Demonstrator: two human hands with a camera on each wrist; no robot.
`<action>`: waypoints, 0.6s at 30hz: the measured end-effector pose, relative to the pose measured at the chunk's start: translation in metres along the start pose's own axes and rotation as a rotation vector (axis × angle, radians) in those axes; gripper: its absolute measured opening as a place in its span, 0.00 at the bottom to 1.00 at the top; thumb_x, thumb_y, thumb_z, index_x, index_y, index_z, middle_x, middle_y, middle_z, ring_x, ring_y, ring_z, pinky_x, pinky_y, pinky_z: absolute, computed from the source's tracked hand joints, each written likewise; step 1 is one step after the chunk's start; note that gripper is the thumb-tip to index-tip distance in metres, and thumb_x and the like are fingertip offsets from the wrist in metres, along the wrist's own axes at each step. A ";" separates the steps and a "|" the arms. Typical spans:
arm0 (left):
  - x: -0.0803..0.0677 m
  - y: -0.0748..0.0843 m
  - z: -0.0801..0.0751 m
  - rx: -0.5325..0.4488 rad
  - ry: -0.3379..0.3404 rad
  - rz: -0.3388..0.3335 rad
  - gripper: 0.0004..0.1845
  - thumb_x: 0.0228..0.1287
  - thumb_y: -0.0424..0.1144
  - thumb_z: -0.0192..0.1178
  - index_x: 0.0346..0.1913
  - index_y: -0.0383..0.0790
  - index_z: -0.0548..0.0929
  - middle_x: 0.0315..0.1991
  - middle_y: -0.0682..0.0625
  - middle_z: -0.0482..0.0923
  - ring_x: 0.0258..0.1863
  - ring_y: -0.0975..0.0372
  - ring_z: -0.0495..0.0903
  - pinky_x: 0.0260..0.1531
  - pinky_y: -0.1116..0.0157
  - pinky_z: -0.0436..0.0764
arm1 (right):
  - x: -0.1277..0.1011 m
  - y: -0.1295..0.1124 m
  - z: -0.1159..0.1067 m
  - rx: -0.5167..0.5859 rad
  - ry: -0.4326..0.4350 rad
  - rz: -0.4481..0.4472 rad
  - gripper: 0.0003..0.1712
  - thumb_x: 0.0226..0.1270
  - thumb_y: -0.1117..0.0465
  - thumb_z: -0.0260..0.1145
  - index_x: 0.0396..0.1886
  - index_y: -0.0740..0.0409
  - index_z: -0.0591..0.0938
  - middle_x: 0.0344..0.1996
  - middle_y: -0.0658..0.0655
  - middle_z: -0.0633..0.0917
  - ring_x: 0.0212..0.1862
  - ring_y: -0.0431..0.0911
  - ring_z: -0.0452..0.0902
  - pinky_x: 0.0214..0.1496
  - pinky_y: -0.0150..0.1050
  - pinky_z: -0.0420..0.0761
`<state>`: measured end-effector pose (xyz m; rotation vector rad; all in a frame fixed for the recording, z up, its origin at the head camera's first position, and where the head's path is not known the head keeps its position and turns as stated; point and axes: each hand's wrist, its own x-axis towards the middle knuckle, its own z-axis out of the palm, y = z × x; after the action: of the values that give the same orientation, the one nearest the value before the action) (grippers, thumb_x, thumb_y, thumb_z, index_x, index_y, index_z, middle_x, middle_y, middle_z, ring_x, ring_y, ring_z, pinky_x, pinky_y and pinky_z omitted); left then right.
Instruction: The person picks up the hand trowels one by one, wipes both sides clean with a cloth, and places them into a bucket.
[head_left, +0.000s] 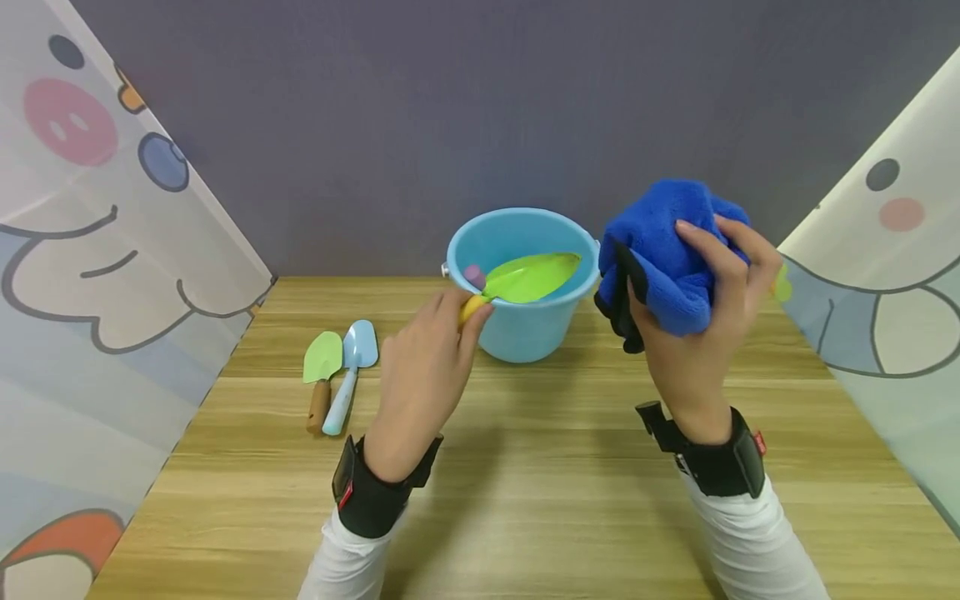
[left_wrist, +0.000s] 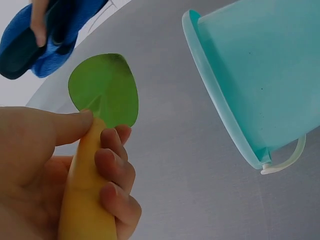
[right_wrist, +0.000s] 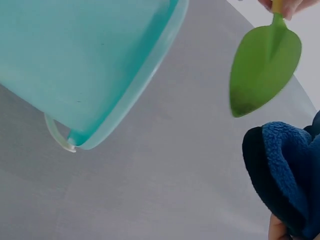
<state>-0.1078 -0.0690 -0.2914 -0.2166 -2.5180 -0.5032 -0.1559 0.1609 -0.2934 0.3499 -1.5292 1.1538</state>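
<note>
On the table (head_left: 570, 517), head view alone shows two trowels (head_left: 323, 358); left grip (head_left: 423, 354) holds a yellow-handled trowel (head_left: 528, 279), right grip (head_left: 701, 350) a cloth (head_left: 663, 242).

In front of me here, yellow-brown wood-grain tabletop (head_left: 555, 500), streaks running side to side. Over on my left, two lying together: small trowel with light-green leaf-shaped blade and brown handle (head_left: 321, 375), and just beside it, small trowel with pale-blue rounded blade and pale-blue handle (head_left: 346, 388). Blades away from me, handles toward me, blue one slanting. And there, toward far edge: light-blue round plastic bucket (head_left: 525, 335), standing upright, well apart from both trowels.
</note>
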 end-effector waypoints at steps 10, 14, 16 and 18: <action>0.000 -0.001 0.002 -0.008 0.036 0.033 0.17 0.74 0.53 0.59 0.52 0.44 0.81 0.31 0.51 0.79 0.20 0.60 0.75 0.15 0.65 0.66 | -0.008 -0.018 0.005 0.029 0.019 -0.080 0.27 0.59 0.44 0.76 0.50 0.55 0.79 0.56 0.62 0.75 0.67 0.57 0.68 0.71 0.54 0.71; 0.001 -0.002 0.003 -0.020 0.055 0.049 0.17 0.74 0.52 0.59 0.53 0.44 0.80 0.29 0.52 0.80 0.19 0.61 0.75 0.14 0.66 0.64 | -0.015 -0.022 0.011 0.105 -0.010 -0.136 0.28 0.61 0.40 0.74 0.48 0.56 0.80 0.54 0.65 0.75 0.64 0.62 0.70 0.68 0.54 0.74; 0.001 -0.002 0.003 -0.028 0.061 0.055 0.17 0.74 0.52 0.59 0.53 0.44 0.80 0.30 0.52 0.81 0.18 0.61 0.76 0.14 0.66 0.65 | -0.020 -0.022 0.014 0.144 -0.041 -0.167 0.28 0.62 0.39 0.73 0.48 0.56 0.81 0.53 0.67 0.75 0.62 0.64 0.71 0.66 0.52 0.74; 0.001 -0.001 0.004 -0.034 0.066 0.063 0.17 0.74 0.52 0.59 0.54 0.44 0.80 0.30 0.52 0.82 0.19 0.60 0.77 0.14 0.66 0.65 | -0.025 -0.022 0.015 0.167 -0.089 -0.191 0.28 0.63 0.39 0.72 0.48 0.55 0.82 0.54 0.68 0.74 0.61 0.64 0.71 0.66 0.50 0.74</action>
<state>-0.1108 -0.0688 -0.2943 -0.2867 -2.4320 -0.5196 -0.1402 0.1299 -0.3036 0.6541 -1.4443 1.1287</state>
